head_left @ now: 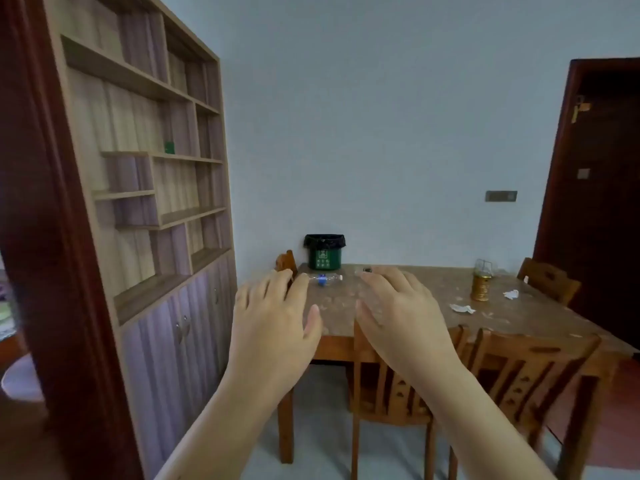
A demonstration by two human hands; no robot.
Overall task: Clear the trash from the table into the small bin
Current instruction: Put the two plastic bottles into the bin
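Worktop (408, 308) sits against the back wall, shelf unit (145, 188) to its left. Bin (324, 251) on the far left corner of the worktop, bottle (323, 278) lying just in front of it. Lantern (482, 280) stands toward the right; one paper scrap (462, 309) near-left of it, another (511, 294) to its right. Chairs (391, 386) tucked in along the near edge, one more at the far right end. Both hands, left (273, 327) and right (401, 317), held spread in front of the near edge, nothing in either.
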